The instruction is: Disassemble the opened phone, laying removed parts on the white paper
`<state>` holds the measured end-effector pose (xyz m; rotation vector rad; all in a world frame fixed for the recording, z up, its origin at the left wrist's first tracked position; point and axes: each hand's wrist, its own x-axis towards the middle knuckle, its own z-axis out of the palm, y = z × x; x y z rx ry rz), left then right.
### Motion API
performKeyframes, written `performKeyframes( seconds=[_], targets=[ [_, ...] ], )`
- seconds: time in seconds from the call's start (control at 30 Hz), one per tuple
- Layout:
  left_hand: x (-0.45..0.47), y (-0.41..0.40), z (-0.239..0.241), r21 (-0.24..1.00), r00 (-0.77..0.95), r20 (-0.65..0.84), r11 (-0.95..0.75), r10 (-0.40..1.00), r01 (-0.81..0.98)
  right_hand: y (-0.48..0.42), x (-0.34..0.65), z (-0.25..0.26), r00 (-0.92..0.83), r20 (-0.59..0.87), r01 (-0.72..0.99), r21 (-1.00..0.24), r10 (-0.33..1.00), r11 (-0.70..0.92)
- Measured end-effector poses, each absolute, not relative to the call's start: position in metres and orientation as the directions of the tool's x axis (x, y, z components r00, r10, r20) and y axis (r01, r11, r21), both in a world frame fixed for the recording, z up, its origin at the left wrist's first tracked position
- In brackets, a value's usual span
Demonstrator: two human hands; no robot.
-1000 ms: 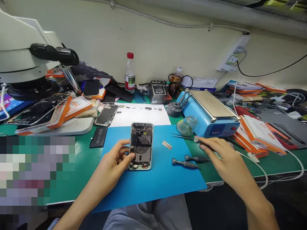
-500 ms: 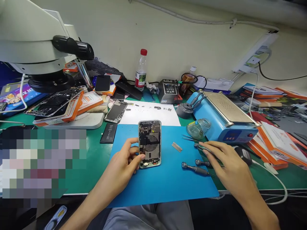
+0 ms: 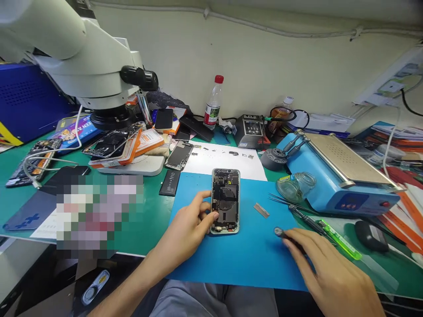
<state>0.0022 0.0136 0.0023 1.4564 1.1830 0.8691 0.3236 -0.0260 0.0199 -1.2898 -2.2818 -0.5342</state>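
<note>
Smartphone housing (image 3: pixel 226 211) sat uncovered over the blue mat (image 3: pixel 231 264), its left edge gripped between the thumb and fingers of the left hand (image 3: pixel 190 226). It looked well stripped to me: a display panel (image 3: pixel 180 156) and black battery (image 3: pixel 170 183), perhaps its own, lay apart, and small parts (image 3: pixel 234 153) dotted the white paper (image 3: pixel 211 164), too tiny to identify. Circuitry remained inside. The right hand (image 3: pixel 332 259) was closed around a dark screwdriver (image 3: pixel 279 232), hiding its shaft and tip.
</note>
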Motion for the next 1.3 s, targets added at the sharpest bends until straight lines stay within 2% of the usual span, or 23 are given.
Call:
performKeyframes(
  seconds=[0.07,0.13,0.23,0.33,0.47,0.53,0.67,0.73,1.0,1.13,1.3],
  targets=[
    [0.002,0.015,0.004,0.973,0.274,-0.059,-0.005,0.96,0.229,-0.031,0.319,0.016,-0.267,0.626,0.922,-0.055,0.733,0.383],
    [0.002,0.015,0.009,0.964,0.295,-0.06,-0.021,0.954,0.266,-0.032,0.31,0.014,-0.01,0.632,0.909,-0.317,0.775,0.27],
    [0.004,0.012,0.019,0.92,0.324,-0.076,-0.059,0.943,0.388,-0.027,0.293,0.013,0.293,0.495,0.747,-0.652,0.818,0.127],
    [0.01,0.008,0.029,0.801,0.296,-0.073,-0.121,0.952,0.586,-0.015,0.28,0.013,0.375,0.364,0.581,-0.809,0.853,0.09],
    [0.008,0.011,0.036,0.487,0.277,-0.038,-0.224,0.96,0.844,-0.003,0.278,0.01,0.353,0.271,0.464,-0.882,0.895,0.084],
    [0.0,0.021,0.038,0.403,0.259,0.002,-0.238,0.966,0.884,0.0,0.281,0.008,0.335,0.25,0.415,-0.905,0.908,0.096],
    [-0.02,0.043,0.035,0.312,0.131,0.111,-0.16,0.985,0.936,0.0,0.288,0.004,0.317,0.243,0.346,-0.93,0.917,0.127],
    [-0.025,0.05,0.03,0.269,0.123,0.146,-0.159,0.982,0.95,-0.001,0.29,0.001,0.314,0.253,0.337,-0.931,0.915,0.141],
    [-0.026,0.049,0.018,0.068,0.323,0.194,-0.341,0.926,0.938,-0.006,0.299,-0.008,0.299,0.246,0.327,-0.934,0.922,0.144],
    [-0.032,0.051,0.017,0.033,0.355,0.224,-0.371,0.908,0.928,-0.009,0.3,-0.011,0.319,0.233,0.337,-0.934,0.918,0.12],
    [-0.04,0.076,0.018,0.049,0.244,0.324,-0.274,0.914,0.961,-0.014,0.293,-0.011,0.371,0.193,0.318,-0.945,0.908,0.071]
  ],
)
